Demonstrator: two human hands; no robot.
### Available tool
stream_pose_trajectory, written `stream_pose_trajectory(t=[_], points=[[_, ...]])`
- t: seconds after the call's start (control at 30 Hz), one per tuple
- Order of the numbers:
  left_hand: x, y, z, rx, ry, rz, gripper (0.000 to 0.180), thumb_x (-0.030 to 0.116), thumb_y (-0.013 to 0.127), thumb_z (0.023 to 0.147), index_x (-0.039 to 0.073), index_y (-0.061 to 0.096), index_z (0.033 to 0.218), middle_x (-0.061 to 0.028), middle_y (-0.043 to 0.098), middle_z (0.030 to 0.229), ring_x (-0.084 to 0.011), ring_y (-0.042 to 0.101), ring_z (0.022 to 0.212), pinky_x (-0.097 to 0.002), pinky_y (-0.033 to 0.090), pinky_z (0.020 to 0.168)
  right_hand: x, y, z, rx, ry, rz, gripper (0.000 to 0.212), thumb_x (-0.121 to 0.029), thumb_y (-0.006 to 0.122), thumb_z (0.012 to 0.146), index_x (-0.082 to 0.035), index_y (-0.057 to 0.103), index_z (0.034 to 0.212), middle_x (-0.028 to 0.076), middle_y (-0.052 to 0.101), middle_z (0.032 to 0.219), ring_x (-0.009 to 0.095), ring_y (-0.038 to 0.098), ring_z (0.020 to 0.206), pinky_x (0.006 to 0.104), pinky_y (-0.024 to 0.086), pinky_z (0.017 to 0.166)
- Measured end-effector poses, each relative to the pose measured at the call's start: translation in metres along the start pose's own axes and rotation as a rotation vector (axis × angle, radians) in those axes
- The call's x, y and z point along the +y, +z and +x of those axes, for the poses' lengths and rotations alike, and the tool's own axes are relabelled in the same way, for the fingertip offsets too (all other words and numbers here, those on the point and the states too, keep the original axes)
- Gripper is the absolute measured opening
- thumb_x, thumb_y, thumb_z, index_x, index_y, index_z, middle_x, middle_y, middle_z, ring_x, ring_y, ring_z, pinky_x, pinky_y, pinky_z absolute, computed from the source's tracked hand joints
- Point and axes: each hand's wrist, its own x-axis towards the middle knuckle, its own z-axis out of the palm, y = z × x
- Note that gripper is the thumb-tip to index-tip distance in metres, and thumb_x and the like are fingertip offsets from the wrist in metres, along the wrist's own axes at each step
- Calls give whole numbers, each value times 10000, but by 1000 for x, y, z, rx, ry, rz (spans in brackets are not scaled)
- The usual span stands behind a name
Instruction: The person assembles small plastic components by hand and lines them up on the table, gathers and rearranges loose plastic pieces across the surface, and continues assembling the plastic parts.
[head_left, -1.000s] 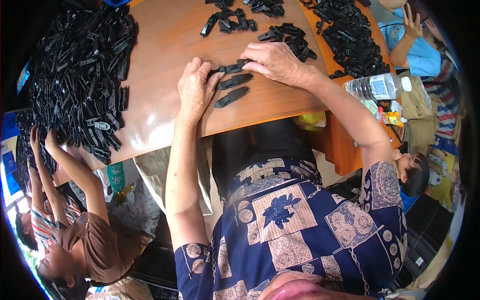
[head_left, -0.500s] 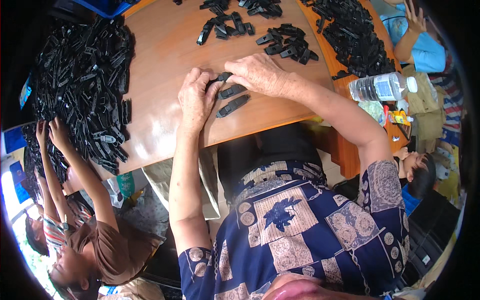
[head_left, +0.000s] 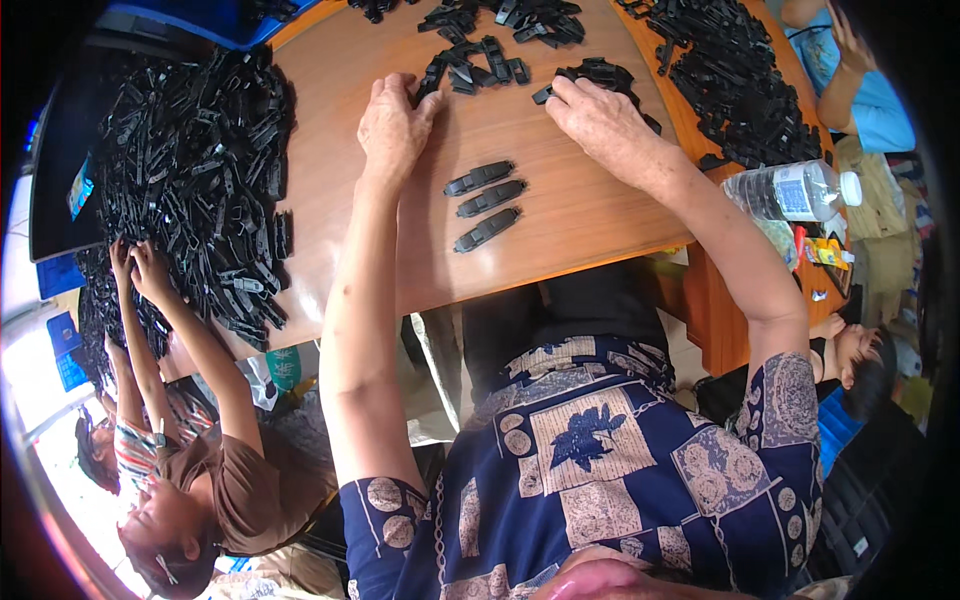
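Three narrow black plastic buckle pieces lie side by side, slightly slanted, on the wooden table in front of me. Beyond them, my left hand has its thumb and fingers closed around a black piece at the edge of a small loose group. My right hand reaches to another small heap of such pieces. Its bent fingers come down on a black piece there, and the hand partly covers the heap.
A big mound of black pieces fills the table's left side, where another person's hands work. More lie in a heap on the right-hand board, near a clear bottle lying on its side. Small clusters sit farther back.
Both hands have moved away from the row to the loose pieces farther back, the right one also rightward. The piece they were handling now lies with the other two.
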Motion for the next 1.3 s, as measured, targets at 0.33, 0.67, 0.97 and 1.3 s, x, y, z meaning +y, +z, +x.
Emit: stream_pose_trajectory(t=[0.33, 0.67, 0.97, 1.3], points=[[0, -3, -61, 43, -34, 94, 356, 391, 731, 862, 45, 679, 927, -128, 661, 927, -340, 663, 877, -445, 513, 780, 21, 0, -2, 176, 191, 514, 114, -115, 653, 927, -58, 635, 1023, 127, 644, 979, 349, 643, 901, 389, 545, 776], [2, -16, -59, 4, 81, -63, 323, 80, 641, 879, 236, 691, 1157, -120, 587, 1203, -328, 644, 1005, -453, 534, 851, 1, 0, 5, -149, 527, 1430, 208, -299, 645, 996, -96, 671, 1037, -44, 655, 831, 25, 569, 684, 206, 463, 589], [2, -17, -55, -172, 373, 150, 229, 184, 695, 864, 102, 676, 1077, -83, 604, 1205, -320, 574, 1076, -444, 468, 934, -1, 6, -1, -4, 370, 1009, 290, -293, 728, 936, -44, 601, 858, 0, 596, 693, 94, 543, 624, 280, 466, 552], [-2, 4, -78, 56, 210, -45, 195, 211, 748, 845, 105, 692, 999, -79, 624, 1009, -300, 576, 1010, -429, 465, 876, 12, -13, -5, 401, 310, 641, 179, -231, 700, 952, -60, 657, 985, 22, 654, 793, 127, 602, 689, 272, 493, 631]])
